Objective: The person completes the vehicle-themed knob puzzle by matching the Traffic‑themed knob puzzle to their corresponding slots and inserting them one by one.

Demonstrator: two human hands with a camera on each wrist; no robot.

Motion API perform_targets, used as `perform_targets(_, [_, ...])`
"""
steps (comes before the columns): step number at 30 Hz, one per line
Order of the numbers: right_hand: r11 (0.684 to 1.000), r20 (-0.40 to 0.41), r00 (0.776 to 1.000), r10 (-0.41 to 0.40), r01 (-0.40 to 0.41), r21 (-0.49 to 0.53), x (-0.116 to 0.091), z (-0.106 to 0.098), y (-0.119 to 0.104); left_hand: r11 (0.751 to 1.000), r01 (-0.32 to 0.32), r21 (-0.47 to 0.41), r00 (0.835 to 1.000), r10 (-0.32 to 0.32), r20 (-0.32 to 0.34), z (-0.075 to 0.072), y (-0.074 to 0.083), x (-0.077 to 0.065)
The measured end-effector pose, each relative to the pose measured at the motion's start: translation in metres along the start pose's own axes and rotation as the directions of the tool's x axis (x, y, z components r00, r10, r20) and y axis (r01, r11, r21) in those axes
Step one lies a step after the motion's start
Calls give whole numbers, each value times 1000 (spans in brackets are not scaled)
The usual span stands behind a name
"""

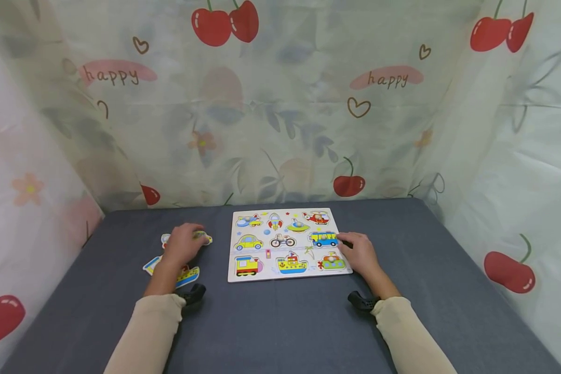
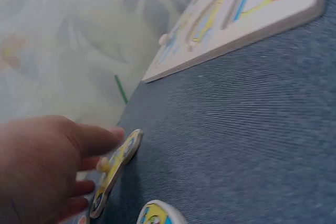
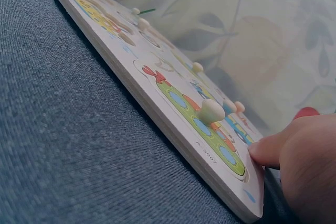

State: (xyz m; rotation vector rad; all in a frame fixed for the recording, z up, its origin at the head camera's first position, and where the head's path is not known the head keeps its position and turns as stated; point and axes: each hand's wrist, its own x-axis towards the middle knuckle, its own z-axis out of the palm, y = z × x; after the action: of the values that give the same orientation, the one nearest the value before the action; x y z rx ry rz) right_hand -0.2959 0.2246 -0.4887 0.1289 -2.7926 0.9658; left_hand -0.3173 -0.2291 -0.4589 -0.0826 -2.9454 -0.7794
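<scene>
My left hand [image 1: 184, 243] reaches over a yellow car puzzle piece [image 2: 116, 167] on the left part of the table. In the left wrist view, thumb and fingertips are right by its small knob [image 2: 103, 164], apart from one another. Under and beside that forearm lie a boat piece [image 1: 189, 276] and other pieces, partly hidden. The wooden puzzle board [image 1: 280, 283] lies flat at the middle. My right hand [image 1: 359, 252] holds its right edge near the bus piece [image 1: 324, 239], thumb on top. In the right wrist view, the other fingers are mostly hidden past the edge.
Knobbed pieces sit in the board, among them a green submarine [image 3: 197, 121] and a helicopter [image 1: 319, 218]. Some recesses, such as the ship [image 1: 292, 264], show printed pictures. A dark grey cloth [image 1: 280, 332] covers the table; a patterned curtain [image 1: 280, 130] hangs behind and at both sides.
</scene>
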Motion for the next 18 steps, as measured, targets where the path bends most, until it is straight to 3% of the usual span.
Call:
perform_targets(6, [1000, 1, 1000, 11, -11, -3, -1, -1, 0, 999, 49, -12, 997, -48, 62, -2, -6, 0])
perform_targets(12, [1000, 4, 1000, 18, -18, -4, -1, -1, 0, 995, 68, -69, 998, -67, 13, -2, -9, -2])
perform_targets(18, [1000, 8, 1000, 23, -23, -2, 0, 0, -1, 994, 84, -71, 996, -86, -25, -1, -9, -2])
